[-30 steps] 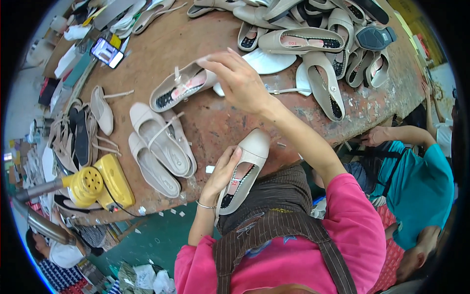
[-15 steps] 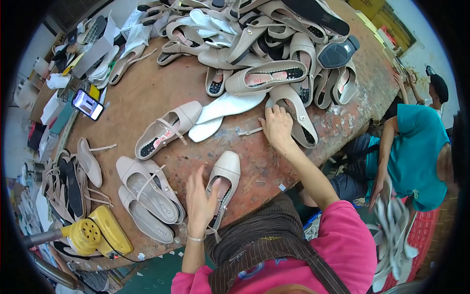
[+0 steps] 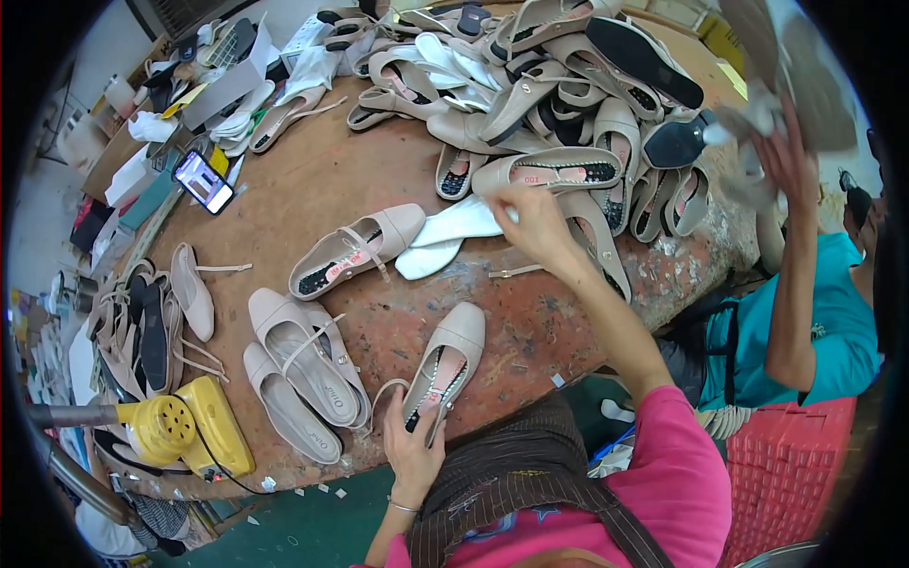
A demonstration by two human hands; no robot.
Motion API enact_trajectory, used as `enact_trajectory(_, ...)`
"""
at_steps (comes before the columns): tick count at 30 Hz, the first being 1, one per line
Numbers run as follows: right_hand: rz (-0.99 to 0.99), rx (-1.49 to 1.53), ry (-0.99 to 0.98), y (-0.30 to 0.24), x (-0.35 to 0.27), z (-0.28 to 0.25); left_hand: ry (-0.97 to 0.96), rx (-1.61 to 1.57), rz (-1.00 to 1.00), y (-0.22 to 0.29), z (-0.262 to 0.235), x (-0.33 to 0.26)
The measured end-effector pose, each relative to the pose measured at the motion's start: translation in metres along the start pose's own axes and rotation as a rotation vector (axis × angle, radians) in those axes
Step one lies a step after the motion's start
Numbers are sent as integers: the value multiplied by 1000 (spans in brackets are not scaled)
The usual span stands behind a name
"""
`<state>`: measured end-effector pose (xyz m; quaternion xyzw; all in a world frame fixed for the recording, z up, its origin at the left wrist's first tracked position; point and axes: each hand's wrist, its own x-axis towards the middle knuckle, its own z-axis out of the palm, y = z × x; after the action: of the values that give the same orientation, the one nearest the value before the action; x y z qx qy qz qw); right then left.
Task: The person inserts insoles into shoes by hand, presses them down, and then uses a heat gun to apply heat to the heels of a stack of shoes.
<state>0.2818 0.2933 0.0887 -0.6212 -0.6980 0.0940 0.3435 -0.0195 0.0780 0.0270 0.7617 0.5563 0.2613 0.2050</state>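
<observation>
My left hand (image 3: 413, 451) grips the heel end of a beige slingback shoe (image 3: 458, 327) near the table's front edge; its toe points away from me and its inside lining shows. Farther off, my right hand (image 3: 542, 225) has its fingers curled on the end of a white insole (image 3: 464, 220), one of two lying overlapped. Another beige strap shoe (image 3: 402, 223) touches these insoles on the left. Just right of my right hand lies a beige shoe (image 3: 589, 220), partly covered by my wrist.
A large pile of beige shoes (image 3: 530, 99) fills the far table. Finished-looking shoes (image 3: 322, 388) stand left of my left hand, beside a yellow tool (image 3: 204, 426). A phone (image 3: 203, 182) lies far left. At right, a co-worker in teal (image 3: 828, 322) lifts blurred pale pieces over red crates (image 3: 786, 464).
My left hand has closed on the heel of the near shoe. My right hand has moved left from a beige shoe onto the insole. The co-worker has raised a bundle of pale pieces.
</observation>
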Motion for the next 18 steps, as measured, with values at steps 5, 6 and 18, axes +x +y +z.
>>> enact_trajectory(5, -176, -11, 208, 6, 111, 7, 105, -45, 74, -16, 3, 4)
enact_trajectory(6, -142, -27, 158, 13, 134, 12, 125, 20, 103, -18, -1, 9)
enact_trajectory(18, 87, -692, -231, 72, 263, 96, 111, 78, 119, -47, 10, -3)
